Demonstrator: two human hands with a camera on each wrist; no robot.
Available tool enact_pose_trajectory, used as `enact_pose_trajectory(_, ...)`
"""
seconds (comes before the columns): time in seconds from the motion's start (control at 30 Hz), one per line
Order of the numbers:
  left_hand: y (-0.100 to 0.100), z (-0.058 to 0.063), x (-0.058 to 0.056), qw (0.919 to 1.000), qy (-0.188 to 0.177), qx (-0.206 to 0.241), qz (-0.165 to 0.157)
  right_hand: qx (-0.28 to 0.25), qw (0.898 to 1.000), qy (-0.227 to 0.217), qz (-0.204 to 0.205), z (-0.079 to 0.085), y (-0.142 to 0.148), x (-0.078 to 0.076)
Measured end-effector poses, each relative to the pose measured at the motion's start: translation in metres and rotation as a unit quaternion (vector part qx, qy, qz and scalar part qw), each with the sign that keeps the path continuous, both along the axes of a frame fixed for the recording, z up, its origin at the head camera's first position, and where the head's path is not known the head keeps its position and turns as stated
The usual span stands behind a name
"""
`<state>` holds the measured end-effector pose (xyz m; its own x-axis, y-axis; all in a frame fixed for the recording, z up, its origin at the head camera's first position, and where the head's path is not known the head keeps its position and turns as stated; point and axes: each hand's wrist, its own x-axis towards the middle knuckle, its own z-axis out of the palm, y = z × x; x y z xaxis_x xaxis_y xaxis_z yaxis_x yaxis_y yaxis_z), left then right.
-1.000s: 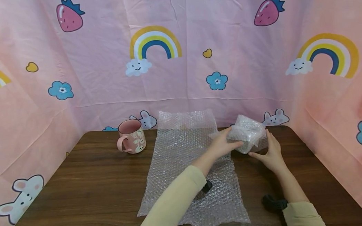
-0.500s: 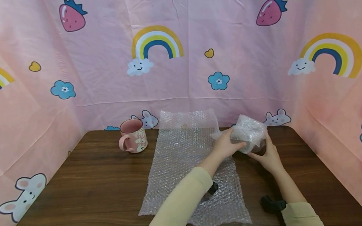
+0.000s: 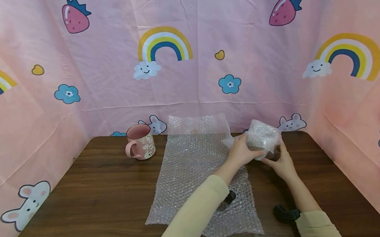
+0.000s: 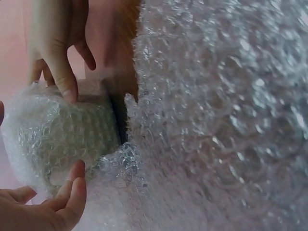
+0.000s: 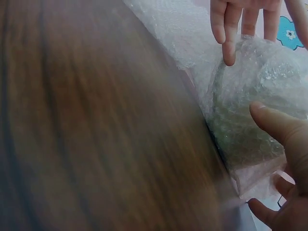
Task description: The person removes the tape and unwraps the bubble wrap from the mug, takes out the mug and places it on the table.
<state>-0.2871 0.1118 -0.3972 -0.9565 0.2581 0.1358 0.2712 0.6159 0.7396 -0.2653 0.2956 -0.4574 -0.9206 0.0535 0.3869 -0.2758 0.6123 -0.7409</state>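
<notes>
A bundle of bubble wrap (image 3: 263, 134) sits at the back right of the table, something greenish showing dimly through its layers. My left hand (image 3: 241, 152) holds its left side, thumb across the front. From the right, my right hand (image 3: 282, 163) grips it with the fingers along the side and the thumb low in front. In the left wrist view the greenish bundle (image 4: 72, 130) lies between both hands, and the right wrist view has my right thumb (image 5: 276, 125) against the wrap. What is inside is hidden by the wrap.
A flat sheet of bubble wrap (image 3: 193, 169) covers the middle of the wooden table (image 3: 93, 197), partly under my left forearm. A pink mug (image 3: 142, 143) with its handle to the left stands at the back left. Patterned pink cloth (image 3: 181, 86) hangs behind and on both sides.
My left hand has slid slightly right along the bundle, its thumb now farther across the front. The right hand and the bundle stay nearly in place. The head view has shifted a little.
</notes>
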Motion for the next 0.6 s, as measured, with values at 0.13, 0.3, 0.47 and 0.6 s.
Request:
enact_pose_trajectory(0.13, 0.0015, 0.0022, 0.0010, 1.0000, -0.006, 0.004, 0.001, -0.001, 1.000, 0.009, -0.005, 0.0000, 0.0002, 0.0002)
enact_pose_trajectory(0.3, 0.0019, 0.0039, 0.0024, 0.9999, -0.009, 0.009, -0.001, 0.004, 1.000, 0.002, -0.017, 0.0002, 0.0012, 0.0009)
enact_pose_trajectory(0.47, 0.0020, 0.0049, 0.0041, 0.9998, -0.006, 0.018, -0.009, 0.003, 1.000, 0.013, -0.026, -0.0015, 0.0021, 0.0008)
enact_pose_trajectory(0.6, 0.0033, 0.0055, 0.0054, 0.9997, 0.002, 0.019, -0.016, -0.001, 0.999, 0.034, -0.032, -0.0021, 0.0026, 0.0004)
